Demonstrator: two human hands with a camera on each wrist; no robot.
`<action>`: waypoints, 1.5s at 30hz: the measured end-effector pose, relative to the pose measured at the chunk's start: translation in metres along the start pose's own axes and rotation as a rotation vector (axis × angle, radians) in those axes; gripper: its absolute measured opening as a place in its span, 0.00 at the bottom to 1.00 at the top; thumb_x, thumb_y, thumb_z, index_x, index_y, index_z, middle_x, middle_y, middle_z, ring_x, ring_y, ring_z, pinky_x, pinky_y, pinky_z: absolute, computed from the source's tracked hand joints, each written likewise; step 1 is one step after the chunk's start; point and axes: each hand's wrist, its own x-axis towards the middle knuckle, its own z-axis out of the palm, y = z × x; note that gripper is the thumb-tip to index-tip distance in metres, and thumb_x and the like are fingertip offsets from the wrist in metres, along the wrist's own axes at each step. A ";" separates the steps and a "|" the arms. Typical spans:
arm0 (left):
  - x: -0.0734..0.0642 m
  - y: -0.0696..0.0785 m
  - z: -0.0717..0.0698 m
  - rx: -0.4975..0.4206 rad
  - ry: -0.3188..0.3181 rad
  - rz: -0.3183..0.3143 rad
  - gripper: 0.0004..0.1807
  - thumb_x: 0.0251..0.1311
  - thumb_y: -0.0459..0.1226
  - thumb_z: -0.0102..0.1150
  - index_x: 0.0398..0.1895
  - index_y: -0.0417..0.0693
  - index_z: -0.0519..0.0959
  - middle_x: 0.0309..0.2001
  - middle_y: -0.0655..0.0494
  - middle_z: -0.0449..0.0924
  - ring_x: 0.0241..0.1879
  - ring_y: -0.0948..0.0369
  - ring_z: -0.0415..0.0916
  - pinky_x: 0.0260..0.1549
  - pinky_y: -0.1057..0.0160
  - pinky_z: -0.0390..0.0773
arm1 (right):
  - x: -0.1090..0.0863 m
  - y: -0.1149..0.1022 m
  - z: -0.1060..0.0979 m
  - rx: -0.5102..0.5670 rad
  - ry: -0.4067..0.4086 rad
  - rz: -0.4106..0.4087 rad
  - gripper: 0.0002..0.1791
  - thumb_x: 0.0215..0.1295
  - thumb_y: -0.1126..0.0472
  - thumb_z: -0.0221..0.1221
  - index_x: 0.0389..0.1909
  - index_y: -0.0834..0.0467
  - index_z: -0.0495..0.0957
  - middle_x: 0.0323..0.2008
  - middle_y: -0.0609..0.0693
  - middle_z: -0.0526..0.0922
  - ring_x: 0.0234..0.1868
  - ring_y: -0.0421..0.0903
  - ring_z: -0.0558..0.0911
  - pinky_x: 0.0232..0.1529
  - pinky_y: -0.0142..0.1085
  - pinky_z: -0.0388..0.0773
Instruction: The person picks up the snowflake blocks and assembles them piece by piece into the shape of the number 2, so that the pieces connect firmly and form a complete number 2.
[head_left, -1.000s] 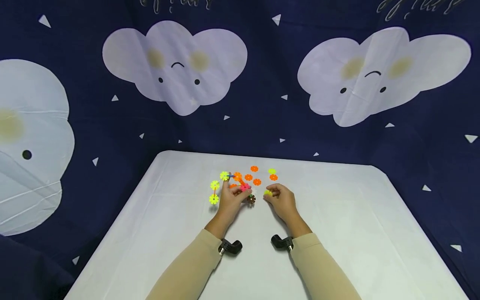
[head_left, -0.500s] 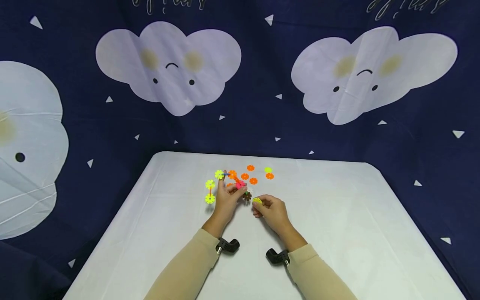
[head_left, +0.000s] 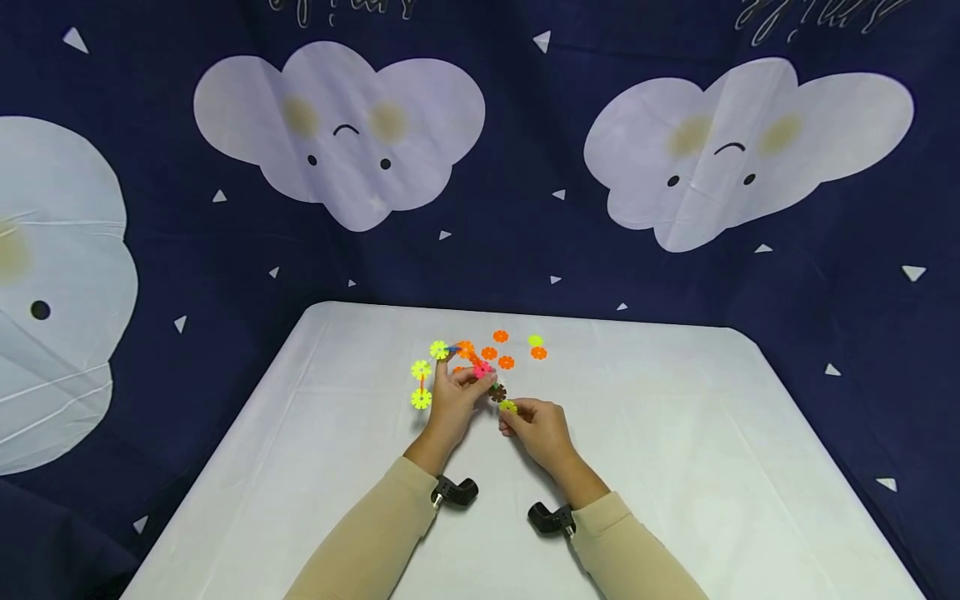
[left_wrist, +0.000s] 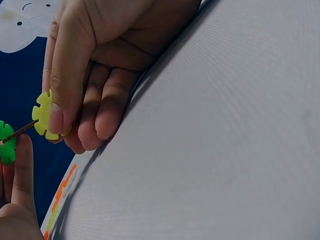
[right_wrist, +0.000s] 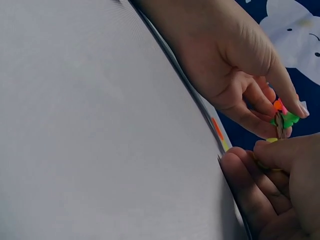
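My left hand [head_left: 453, 404] pinches a chain of interlocking plastic discs at its pink disc [head_left: 482, 369]. Orange discs and a yellow disc [head_left: 439, 350] run up and left along the chain. A green disc [left_wrist: 7, 142] and a brown disc [head_left: 498, 392], seen edge-on in the left wrist view, form the end nearest my right hand [head_left: 543, 429]. Between thumb and fingertips this hand holds a notched yellow disc [left_wrist: 42, 115]. Its edge meets the brown disc in the left wrist view. My right fingers cover part of the yellow disc.
Several loose orange discs [head_left: 506, 362] lie flat on the white table [head_left: 675, 467] beyond my hands, with a yellow-green disc [head_left: 536, 341] behind them. Two yellow discs [head_left: 422, 399] joined by an orange-red one stand left of my left hand. A dark blue cloud-print cloth [head_left: 525, 267] hangs behind.
My right hand has moved left and toward me with the yellow disc, bringing it from beside the chain to the brown disc. The left hand has stayed nearly in place.
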 end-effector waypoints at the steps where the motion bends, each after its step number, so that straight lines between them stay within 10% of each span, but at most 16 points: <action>1: 0.000 0.000 0.000 -0.001 -0.003 -0.001 0.42 0.61 0.26 0.75 0.70 0.46 0.58 0.39 0.48 0.87 0.33 0.60 0.82 0.28 0.66 0.79 | 0.000 0.000 0.001 -0.002 0.004 -0.004 0.05 0.66 0.77 0.67 0.41 0.75 0.86 0.26 0.63 0.87 0.28 0.64 0.88 0.31 0.45 0.88; 26: 0.000 -0.004 0.003 0.179 -0.020 0.134 0.38 0.58 0.21 0.73 0.68 0.27 0.61 0.29 0.47 0.87 0.25 0.67 0.81 0.25 0.71 0.79 | -0.002 -0.004 0.006 -0.092 0.064 -0.063 0.08 0.65 0.78 0.68 0.35 0.67 0.78 0.25 0.58 0.87 0.24 0.51 0.88 0.26 0.36 0.87; 37: 0.001 -0.005 0.009 0.150 -0.159 0.151 0.24 0.64 0.21 0.68 0.54 0.35 0.63 0.33 0.31 0.86 0.26 0.62 0.84 0.25 0.68 0.81 | -0.001 -0.002 0.003 0.121 0.071 0.038 0.08 0.63 0.82 0.66 0.37 0.72 0.77 0.26 0.66 0.86 0.23 0.54 0.88 0.26 0.41 0.87; 45: -0.002 -0.003 0.007 0.096 -0.248 0.080 0.34 0.65 0.19 0.65 0.66 0.33 0.56 0.41 0.27 0.85 0.34 0.58 0.88 0.30 0.67 0.85 | -0.002 0.001 0.001 0.156 0.066 0.052 0.08 0.66 0.80 0.66 0.41 0.74 0.76 0.29 0.68 0.86 0.26 0.59 0.89 0.29 0.44 0.88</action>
